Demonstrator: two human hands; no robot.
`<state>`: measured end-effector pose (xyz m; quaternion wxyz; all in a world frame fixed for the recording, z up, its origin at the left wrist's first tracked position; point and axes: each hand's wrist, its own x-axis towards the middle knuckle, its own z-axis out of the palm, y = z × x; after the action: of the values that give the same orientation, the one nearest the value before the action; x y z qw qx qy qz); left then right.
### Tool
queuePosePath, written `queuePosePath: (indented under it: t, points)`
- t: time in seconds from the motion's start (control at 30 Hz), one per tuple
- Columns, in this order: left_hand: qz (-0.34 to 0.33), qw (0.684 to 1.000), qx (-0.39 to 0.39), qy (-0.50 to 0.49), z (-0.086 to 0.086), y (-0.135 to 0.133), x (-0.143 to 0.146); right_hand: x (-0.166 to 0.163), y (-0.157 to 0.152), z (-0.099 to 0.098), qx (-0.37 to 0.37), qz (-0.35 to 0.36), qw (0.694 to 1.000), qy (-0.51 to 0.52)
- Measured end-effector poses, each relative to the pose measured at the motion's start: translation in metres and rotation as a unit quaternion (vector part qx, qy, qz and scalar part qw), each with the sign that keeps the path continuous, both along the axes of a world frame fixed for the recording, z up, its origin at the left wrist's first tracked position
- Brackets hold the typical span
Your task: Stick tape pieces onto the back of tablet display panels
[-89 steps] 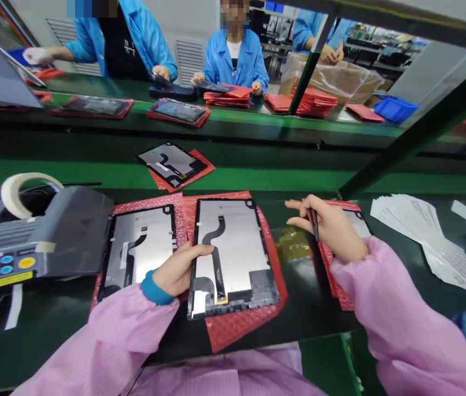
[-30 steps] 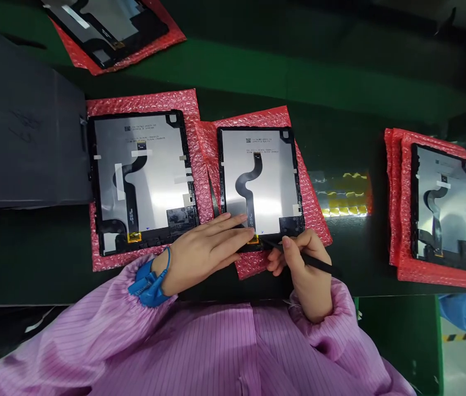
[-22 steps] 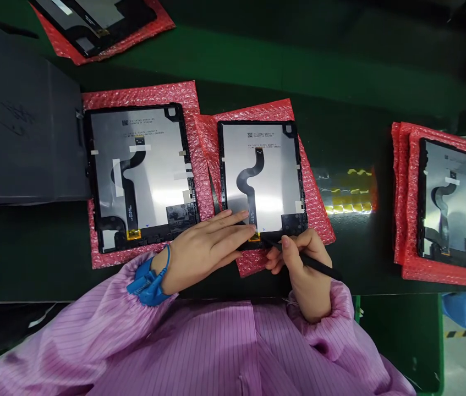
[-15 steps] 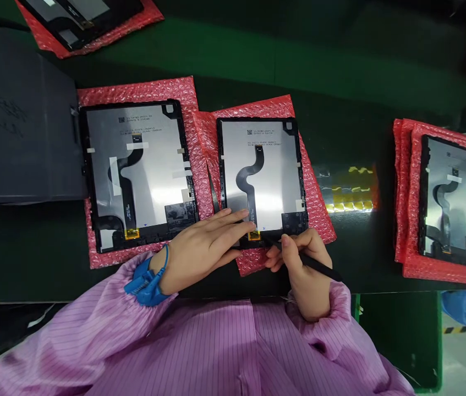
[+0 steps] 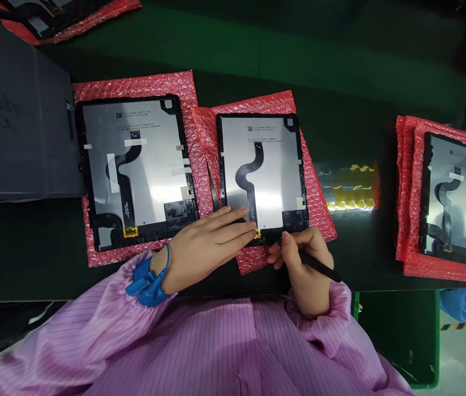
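In front of me a tablet screen assembly (image 5: pixel 277 176) lies back side up on red bubble wrap (image 5: pixel 318 212). A dark flex cable (image 5: pixel 250 190) curves down its silver back to a small piece of yellow tape (image 5: pixel 258 234) near the bottom edge. My left hand (image 5: pixel 206 245) rests flat over the lower left corner, fingers stretched, their tips beside the cable and partly over the yellow tape. My right hand (image 5: pixel 305 264) is closed round a slim black pen-shaped tool (image 5: pixel 319 266). The tool's tip points at the bottom edge, just right of the tape; exact contact is unclear.
A second screen assembly (image 5: pixel 156 176) lies on bubble wrap to the left, beside a grey box (image 5: pixel 18 137). More assemblies on red wrap (image 5: pixel 443 269) are at the right. Strips of yellow tape (image 5: pixel 354 192) lie between. A green bin (image 5: pixel 400 335) stands below the table edge.
My left fingers have shifted slightly right, now covering part of the yellow tape. My right hand keeps its grip on the tool, almost in place. The view has shifted a little.
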<state>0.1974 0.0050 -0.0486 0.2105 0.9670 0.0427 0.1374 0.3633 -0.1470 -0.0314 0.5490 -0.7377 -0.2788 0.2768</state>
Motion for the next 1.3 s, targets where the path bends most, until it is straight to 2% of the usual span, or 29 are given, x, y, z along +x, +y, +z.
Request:
queuePosePath:
  t: [0.1, 0.2, 0.27, 0.33, 0.4, 0.43, 0.5, 0.53, 0.57, 0.6, 0.63, 0.7, 0.77, 0.83, 0.87, 0.9, 0.97, 1.03, 1.1, 1.13, 1.23, 1.27, 1.3]
  points:
    - [0.013, 1.0, 0.004, 0.01, -0.003, -0.007, 0.004, 0.007, -0.007, -0.003, 0.038, -0.025, 0.999, -0.023]
    - [0.054, 0.998, -0.005, 0.014, 0.001, -0.02, 0.009, 0.016, -0.018, -0.005, 0.1, 0.027, 0.99, -0.095]
    - [0.079, 0.995, -0.054, 0.008, 0.009, -0.026, 0.006, 0.023, -0.027, -0.007, 0.106, 0.088, 0.976, -0.166]
    - [0.103, 0.981, -0.163, -0.015, 0.019, -0.026, -0.007, 0.029, -0.033, -0.01, 0.103, 0.148, 0.96, -0.212]
    - [0.162, 0.932, -0.313, -0.084, 0.027, -0.02, -0.034, 0.033, -0.035, -0.012, 0.115, 0.188, 0.949, -0.225]
    - [0.205, 0.889, -0.388, -0.133, 0.031, -0.015, -0.052, 0.033, -0.035, -0.012, 0.124, 0.197, 0.946, -0.225]
    - [0.309, 0.775, -0.499, -0.234, 0.036, -0.003, -0.092, 0.029, -0.032, -0.01, 0.136, 0.199, 0.944, -0.225]
    - [0.36, 0.721, -0.527, -0.272, 0.038, 0.003, -0.11, 0.026, -0.029, -0.008, 0.139, 0.196, 0.943, -0.229]
    - [0.402, 0.679, -0.534, -0.305, 0.039, 0.009, -0.126, 0.023, -0.025, -0.005, 0.139, 0.197, 0.942, -0.235]
    - [0.433, 0.652, -0.527, -0.332, 0.04, 0.014, -0.139, 0.019, -0.02, -0.002, 0.137, 0.204, 0.939, -0.241]
    - [0.454, 0.635, -0.514, -0.356, 0.041, 0.017, -0.147, 0.015, -0.015, 0.001, 0.134, 0.207, 0.938, -0.242]
    - [0.465, 0.623, -0.492, -0.391, 0.041, 0.016, -0.148, 0.011, -0.005, 0.008, 0.134, 0.187, 0.949, -0.217]
    - [0.441, 0.64, -0.483, -0.404, 0.041, 0.006, -0.131, 0.01, 0.007, 0.016, 0.166, 0.122, 0.966, -0.156]
    - [0.37, 0.691, -0.499, -0.368, 0.041, -0.01, -0.102, 0.013, 0.02, 0.029, 0.199, 0.063, 0.975, -0.084]
    - [0.318, 0.724, -0.52, -0.324, 0.041, -0.018, -0.085, 0.015, 0.027, 0.036, 0.196, 0.066, 0.977, -0.049]
    - [0.254, 0.753, -0.545, -0.269, 0.041, -0.025, -0.068, 0.016, 0.035, 0.044, 0.178, 0.096, 0.979, -0.02]
    - [0.147, 0.784, -0.58, -0.167, 0.041, -0.034, -0.037, 0.018, 0.05, 0.059, 0.104, 0.209, 0.972, 0.027]
    - [0.094, 0.8, -0.581, -0.112, 0.041, -0.037, -0.014, 0.019, 0.063, 0.069, 0.037, 0.3, 0.951, 0.063]
    - [0.072, 0.795, -0.596, -0.083, 0.042, -0.036, 0.001, 0.02, 0.073, 0.071, 0.004, 0.327, 0.941, 0.091]
    - [0.055, 0.778, -0.622, -0.071, 0.042, -0.035, 0.006, 0.022, 0.077, 0.07, 0.001, 0.321, 0.942, 0.1]
    - [-0.034, 0.701, -0.711, -0.04, 0.042, -0.031, 0.008, 0.033, 0.089, 0.058, 0.019, 0.261, 0.961, 0.085]
    - [-0.055, 0.696, -0.715, -0.03, 0.043, -0.03, 0.007, 0.038, 0.094, 0.053, 0.023, 0.243, 0.967, 0.075]
    - [-0.06, 0.716, -0.696, -0.019, 0.043, -0.029, 0.005, 0.043, 0.099, 0.047, 0.023, 0.234, 0.969, 0.068]
